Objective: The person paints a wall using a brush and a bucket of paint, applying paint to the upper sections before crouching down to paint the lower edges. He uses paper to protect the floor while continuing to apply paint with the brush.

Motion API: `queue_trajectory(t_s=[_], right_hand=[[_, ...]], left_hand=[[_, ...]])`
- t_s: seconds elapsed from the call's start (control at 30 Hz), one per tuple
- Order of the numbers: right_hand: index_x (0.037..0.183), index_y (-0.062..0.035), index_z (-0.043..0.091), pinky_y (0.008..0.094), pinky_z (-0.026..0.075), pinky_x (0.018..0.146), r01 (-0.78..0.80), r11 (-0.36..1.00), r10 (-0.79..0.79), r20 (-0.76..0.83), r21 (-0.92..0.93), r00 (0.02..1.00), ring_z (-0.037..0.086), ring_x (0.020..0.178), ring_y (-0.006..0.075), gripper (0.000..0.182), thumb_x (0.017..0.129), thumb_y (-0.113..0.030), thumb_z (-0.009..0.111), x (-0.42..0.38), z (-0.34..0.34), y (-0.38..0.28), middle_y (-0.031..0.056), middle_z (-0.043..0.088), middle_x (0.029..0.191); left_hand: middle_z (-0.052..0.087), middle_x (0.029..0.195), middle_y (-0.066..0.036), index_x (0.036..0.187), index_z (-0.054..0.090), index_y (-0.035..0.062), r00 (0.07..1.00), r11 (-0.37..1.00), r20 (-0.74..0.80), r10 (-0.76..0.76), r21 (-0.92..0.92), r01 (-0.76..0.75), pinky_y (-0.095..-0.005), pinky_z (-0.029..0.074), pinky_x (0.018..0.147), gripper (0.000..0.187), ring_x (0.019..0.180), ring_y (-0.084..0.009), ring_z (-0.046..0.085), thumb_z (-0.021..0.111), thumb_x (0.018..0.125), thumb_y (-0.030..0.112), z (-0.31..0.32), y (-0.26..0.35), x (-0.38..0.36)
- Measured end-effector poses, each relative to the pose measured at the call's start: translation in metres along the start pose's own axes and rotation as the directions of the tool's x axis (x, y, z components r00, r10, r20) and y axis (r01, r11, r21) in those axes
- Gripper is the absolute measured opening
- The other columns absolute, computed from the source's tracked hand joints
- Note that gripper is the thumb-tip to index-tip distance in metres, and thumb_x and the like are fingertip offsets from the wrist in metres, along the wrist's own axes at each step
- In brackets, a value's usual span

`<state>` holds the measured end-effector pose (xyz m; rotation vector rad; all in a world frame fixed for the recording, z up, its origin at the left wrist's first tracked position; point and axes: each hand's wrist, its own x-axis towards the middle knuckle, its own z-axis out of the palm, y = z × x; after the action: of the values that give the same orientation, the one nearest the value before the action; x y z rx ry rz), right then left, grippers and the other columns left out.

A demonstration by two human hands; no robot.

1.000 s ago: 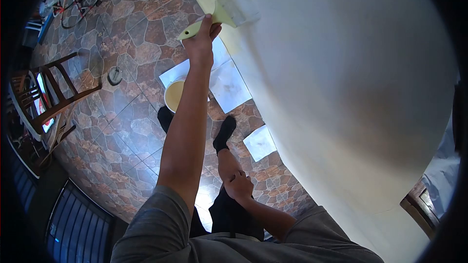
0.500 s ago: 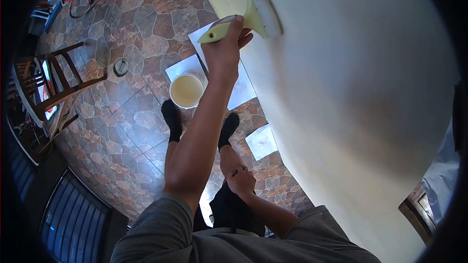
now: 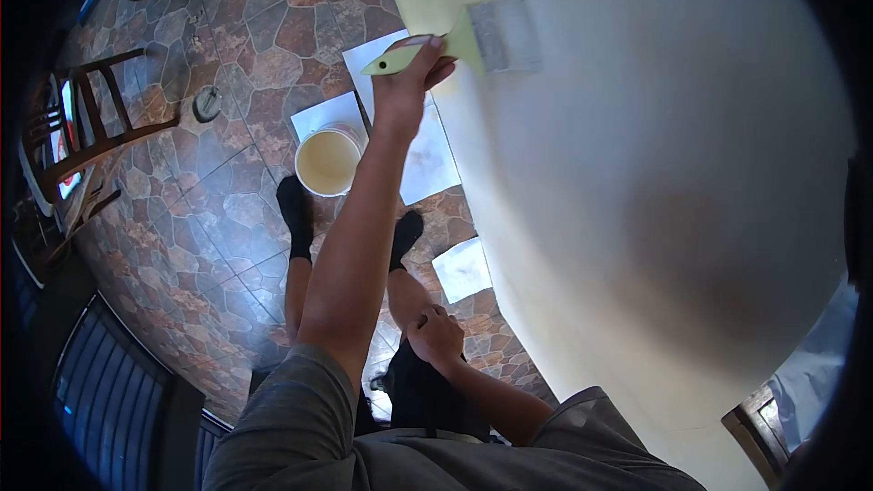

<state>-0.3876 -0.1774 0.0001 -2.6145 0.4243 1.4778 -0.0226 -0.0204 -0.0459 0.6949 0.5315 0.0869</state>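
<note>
Grey sleeves frame the bottom of the frame, and just above them the right hand [image 3: 436, 338] rests on the person's thigh, fingers curled loosely, holding nothing. Higher, at center left, a bucket [image 3: 327, 162] of pale paint stands on the stone-tile floor [image 3: 227, 218] among sheets of paper [image 3: 462, 269]. At upper center the left hand [image 3: 406, 82] grips a paintbrush [image 3: 459, 41], its bristles against the cream wall [image 3: 655, 173].
</note>
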Motion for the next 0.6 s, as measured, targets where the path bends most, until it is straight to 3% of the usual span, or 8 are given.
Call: queue_trajectory(t_s=[0.17, 0.23, 0.3, 0.37, 0.4, 0.43, 0.53, 0.6], right_hand=[[0.117, -0.0087, 0.067, 0.0478, 0.049, 0.097, 0.056, 0.998, -0.056, 0.018, 0.028, 0.998, 0.064, 0.110, 0.0371, 0.041, 0.084, -0.032, 0.057, 0.011, -0.017, 0.016, 0.0146, 0.065, 0.121], [0.118, -0.0089, 0.067, 0.0474, 0.048, 0.098, 0.070, 0.997, -0.070, 0.010, 0.038, 0.997, 0.063, 0.110, 0.0367, 0.042, 0.084, -0.032, 0.057, 0.015, -0.018, 0.027, 0.0143, 0.065, 0.121], [0.119, -0.0091, 0.067, 0.0470, 0.048, 0.099, 0.089, 0.994, -0.089, 0.002, 0.059, 0.996, 0.063, 0.111, 0.0362, 0.043, 0.084, -0.033, 0.057, 0.015, -0.022, 0.030, 0.0140, 0.065, 0.121], [0.120, -0.0095, 0.067, 0.0464, 0.048, 0.099, 0.064, 0.997, -0.068, 0.067, 0.052, 0.995, 0.063, 0.111, 0.0351, 0.043, 0.084, -0.033, 0.057, 0.017, -0.028, 0.027, 0.0136, 0.066, 0.120], [0.120, -0.0095, 0.067, 0.0464, 0.048, 0.099, 0.070, 0.996, -0.074, 0.065, 0.057, 0.995, 0.063, 0.111, 0.0351, 0.043, 0.084, -0.033, 0.057, 0.017, -0.026, 0.028, 0.0136, 0.066, 0.120], [0.119, -0.0098, 0.067, 0.0463, 0.048, 0.099, 0.079, 0.995, -0.083, 0.052, 0.063, 0.995, 0.063, 0.111, 0.0348, 0.043, 0.084, -0.033, 0.057, 0.018, -0.022, 0.032, 0.0134, 0.066, 0.120], [0.118, -0.0099, 0.067, 0.0460, 0.048, 0.099, 0.080, 0.994, -0.084, 0.044, 0.077, 0.996, 0.063, 0.112, 0.0344, 0.042, 0.085, -0.033, 0.056, 0.014, -0.019, 0.032, 0.0133, 0.066, 0.120], [0.117, -0.0097, 0.067, 0.0458, 0.048, 0.099, 0.069, 0.994, -0.073, 0.050, 0.083, 0.996, 0.063, 0.112, 0.0343, 0.042, 0.085, -0.033, 0.056, 0.009, -0.015, 0.030, 0.0133, 0.066, 0.120]], left_hand=[[0.070, 0.101, -0.016, 0.110, 0.062, -0.0068, 0.996, 0.997, -0.089, -0.012, 0.070, 0.018, -0.0327, 0.062, 0.081, 0.034, 0.088, -0.0224, 0.071, 0.075, 0.089, 0.016, -0.050, -0.043, 0.030], [0.070, 0.101, -0.017, 0.110, 0.062, -0.0081, 0.986, 0.982, -0.165, 0.006, 0.190, 0.026, -0.0328, 0.062, 0.080, 0.032, 0.084, -0.0227, 0.072, 0.073, 0.090, 0.014, -0.056, -0.044, 0.033], [0.072, 0.092, -0.014, 0.105, 0.067, -0.0065, 0.975, 0.977, -0.216, 0.053, 0.212, -0.007, -0.0295, 0.060, 0.072, 0.027, 0.075, -0.0189, 0.071, 0.072, 0.090, 0.015, -0.060, -0.047, 0.034], [0.073, 0.080, -0.010, 0.099, 0.072, -0.0029, 0.968, 0.798, -0.130, 0.213, 0.595, -0.096, -0.0278, 0.055, 0.065, 0.023, 0.068, -0.0143, 0.068, 0.074, 0.088, 0.017, -0.063, -0.050, 0.034], [0.071, 0.071, -0.007, 0.093, 0.074, -0.0002, 0.959, 0.851, -0.157, 0.235, 0.509, -0.125, -0.0280, 0.051, 0.060, 0.020, 0.064, -0.0113, 0.065, 0.075, 0.086, 0.019, -0.052, -0.051, 0.028], [0.071, 0.093, -0.011, 0.102, 0.069, -0.0045, 0.985, 0.847, -0.105, 0.138, 0.528, -0.062, -0.0293, 0.060, 0.073, 0.023, 0.083, -0.0159, 0.070, 0.072, 0.091, 0.016, -0.038, -0.039, 0.018], [0.071, 0.096, -0.012, 0.104, 0.068, -0.0056, 0.993, 0.892, -0.074, 0.095, 0.448, -0.052, -0.0307, 0.061, 0.075, 0.027, 0.085, -0.0173, 0.071, 0.073, 0.091, 0.017, 0.024, 0.003, -0.022], [0.070, 0.100, -0.015, 0.108, 0.066, -0.0070, 0.995, 0.953, -0.091, 0.049, 0.302, -0.019, -0.0325, 0.062, 0.076, 0.031, 0.088, -0.0209, 0.071, 0.073, 0.091, 0.018, 0.054, 0.036, -0.049]])
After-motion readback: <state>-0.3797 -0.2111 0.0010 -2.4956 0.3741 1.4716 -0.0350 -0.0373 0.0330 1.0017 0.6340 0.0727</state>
